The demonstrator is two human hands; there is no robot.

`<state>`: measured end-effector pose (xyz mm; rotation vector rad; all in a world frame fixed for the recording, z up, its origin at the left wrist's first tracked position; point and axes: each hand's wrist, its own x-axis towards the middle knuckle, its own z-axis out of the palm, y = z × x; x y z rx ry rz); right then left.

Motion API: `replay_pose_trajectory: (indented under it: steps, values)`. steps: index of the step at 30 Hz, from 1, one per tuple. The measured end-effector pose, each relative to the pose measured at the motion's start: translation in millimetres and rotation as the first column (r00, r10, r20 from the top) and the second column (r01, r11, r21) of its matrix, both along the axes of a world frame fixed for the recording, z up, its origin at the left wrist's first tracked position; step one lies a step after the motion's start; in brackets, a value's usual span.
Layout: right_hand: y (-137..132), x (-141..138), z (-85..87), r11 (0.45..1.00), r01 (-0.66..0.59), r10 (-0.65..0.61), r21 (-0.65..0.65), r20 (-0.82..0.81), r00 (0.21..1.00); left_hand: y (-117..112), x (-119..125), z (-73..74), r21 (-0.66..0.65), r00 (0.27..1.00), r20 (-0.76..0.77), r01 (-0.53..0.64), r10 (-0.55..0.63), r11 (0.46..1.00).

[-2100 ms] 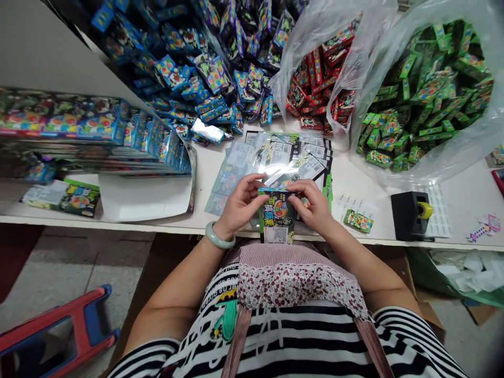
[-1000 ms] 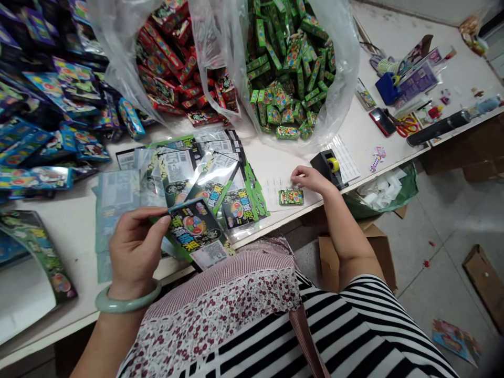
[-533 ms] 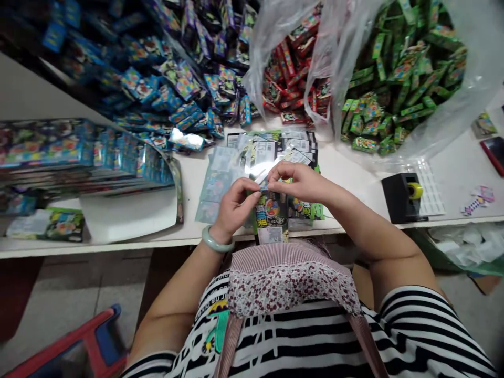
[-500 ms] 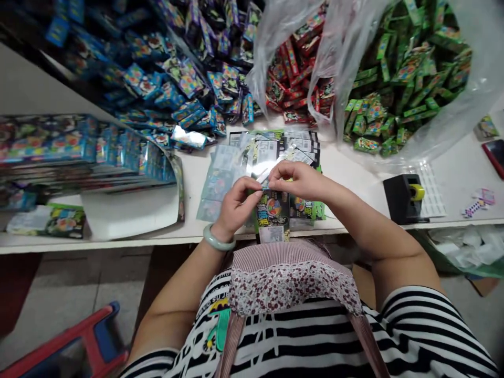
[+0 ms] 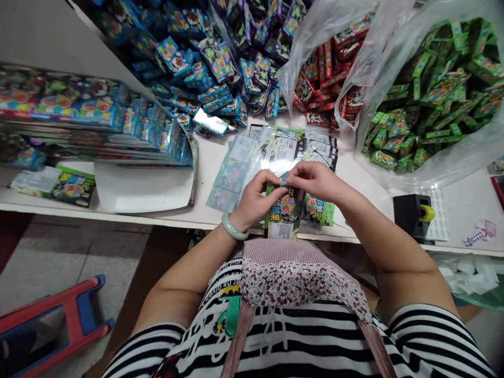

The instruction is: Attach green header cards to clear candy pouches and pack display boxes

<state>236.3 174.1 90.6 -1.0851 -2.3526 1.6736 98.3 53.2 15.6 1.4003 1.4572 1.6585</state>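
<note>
Pinching: one printed candy packet (image 5: 284,207), held near its top edge by both hands. Left hand (image 5: 255,202) and right hand (image 5: 315,181) are closed on it, fingertips close together. The packet lies over the front edge of one white workbench (image 5: 208,173), its barcode label (image 5: 280,231) lowest. One jade bangle (image 5: 232,227) on the left wrist. One floral-trimmed apron (image 5: 299,278) over one striped shirt (image 5: 315,336), just below the hands.

Under and beside the hands: one further candy packet (image 5: 317,210), right of the held one, on a spread of clear plastic sleeves (image 5: 287,149), count unreadable.

To the right: one black tape dispenser (image 5: 405,215) with one yellow tape roll (image 5: 427,213). To the left: one loose card (image 5: 53,186), one curved white sheet (image 5: 142,186), one long stack of flat cards (image 5: 79,115).

Farther along the bench: two clear plastic bags, one (image 5: 315,31) of red boxes (image 5: 323,89), one (image 5: 394,63) of green boxes (image 5: 429,100); one heap of blue boxes (image 5: 205,68). All uncounted.

On the floor: one red-and-blue plastic stool (image 5: 51,315).
</note>
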Motion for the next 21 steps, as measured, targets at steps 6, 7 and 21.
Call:
replay_pose_trajectory:
  steps: [6, 7, 21]
  values:
    - [11.1, -0.3, -13.4, 0.972, 0.056, -0.054, -0.229, 0.012, 0.998, -4.2, 5.2, 5.0, -0.053, 1.0, 0.008, 0.017, -0.017, 0.998]
    - [12.7, -0.4, -14.9, 0.937, 0.045, -0.042, -0.345, 0.016, 0.999, -7.4, 6.6, 3.3, -0.095, 0.998, 0.055, 0.028, -0.022, 0.995]
    - [-5.6, -70.3, 21.4, 0.927, -0.11, 0.015, -0.359, -0.258, 0.966, -138.6, -114.8, 88.4, 0.209, 0.861, -0.354, -0.309, 0.366, 0.928]
